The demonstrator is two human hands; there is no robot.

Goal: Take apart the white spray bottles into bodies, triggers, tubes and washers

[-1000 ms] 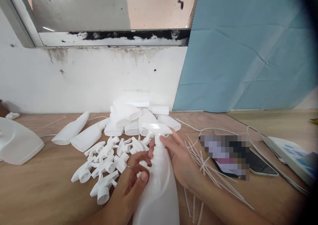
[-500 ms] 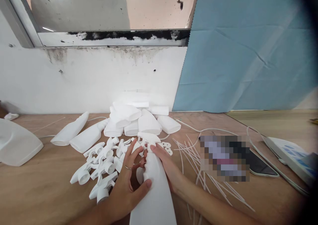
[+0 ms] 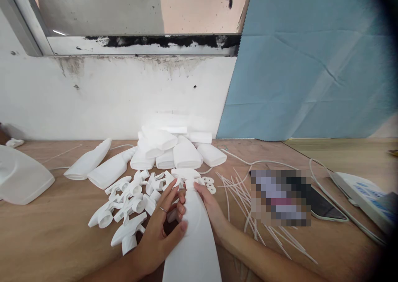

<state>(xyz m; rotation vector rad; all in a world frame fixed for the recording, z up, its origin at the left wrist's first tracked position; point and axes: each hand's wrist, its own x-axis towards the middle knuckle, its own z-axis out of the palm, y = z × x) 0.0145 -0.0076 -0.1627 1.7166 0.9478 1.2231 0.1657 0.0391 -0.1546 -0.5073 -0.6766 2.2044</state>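
A white spray bottle [image 3: 194,236] stands between my two hands, its base past the lower edge of the view. On its neck sits a white trigger sprayer head [image 3: 185,174]. My left hand [image 3: 163,228] is closed against the bottle's left side, with the thumb on its body and the fingers curled near the neck. Fingers of my right hand [image 3: 211,211] press round the neck and collar from the right. Loose white trigger sprayer heads [image 3: 127,230] lie in a heap just left of my left hand.
White bottles [image 3: 186,153] are piled against the wall, with more lying to the left. Right of my hands are thin white tubes [image 3: 239,195], small white rings [image 3: 209,184], a phone [image 3: 326,207], a cable [image 3: 273,162] and a white device [image 3: 363,195].
The bottle has turned slightly, hiding its ridged left side. My left fingers have drawn in closer to the bottle. My right hand stays at the neck.
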